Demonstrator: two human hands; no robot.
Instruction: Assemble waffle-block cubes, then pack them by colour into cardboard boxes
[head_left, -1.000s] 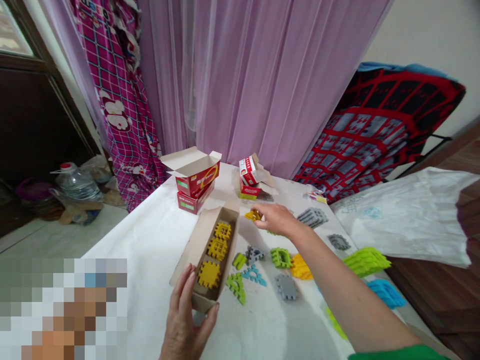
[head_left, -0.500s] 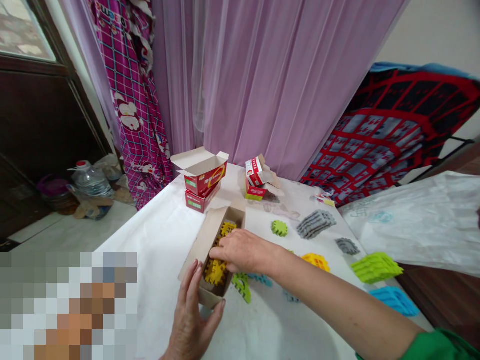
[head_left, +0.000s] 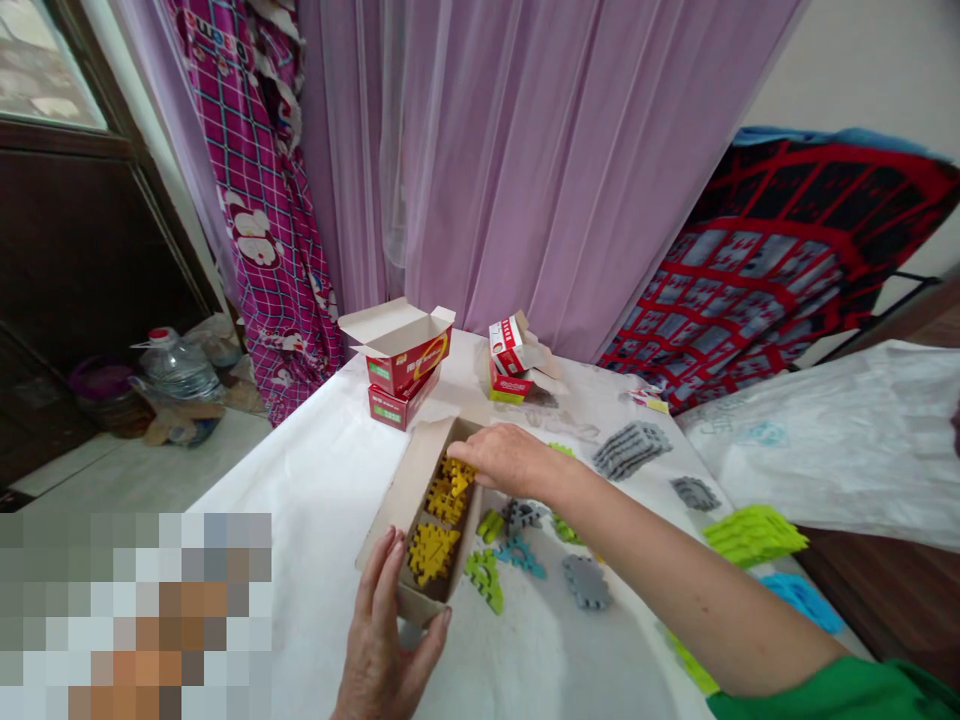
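My left hand (head_left: 390, 625) grips the near end of an open cardboard box (head_left: 391, 505), fingers along its left flap and thumb at the near right corner. Yellow notched plastic building pieces (head_left: 435, 552) lie inside the box. At the far end, my right hand (head_left: 504, 460) reaches in with fingers closed on a yellow building piece (head_left: 459, 478); its fingertips are partly hidden. Just right of the box lie a lime-green piece (head_left: 484, 578), a light-blue piece (head_left: 520, 556), a dark grey piece (head_left: 523, 514) and a grey square piece (head_left: 586, 582).
Two red boxes (head_left: 409, 365) stand stacked at the back left, the upper one open. More small boxes (head_left: 511, 345) sit at the back middle. Stacks of grey pieces (head_left: 631, 448), green pieces (head_left: 754, 535) and blue pieces (head_left: 802, 600) line the white table's right side.
My right hand has moved from the middle of the box toward its far end, uncovering more yellow pieces. My left hand stays on the box.
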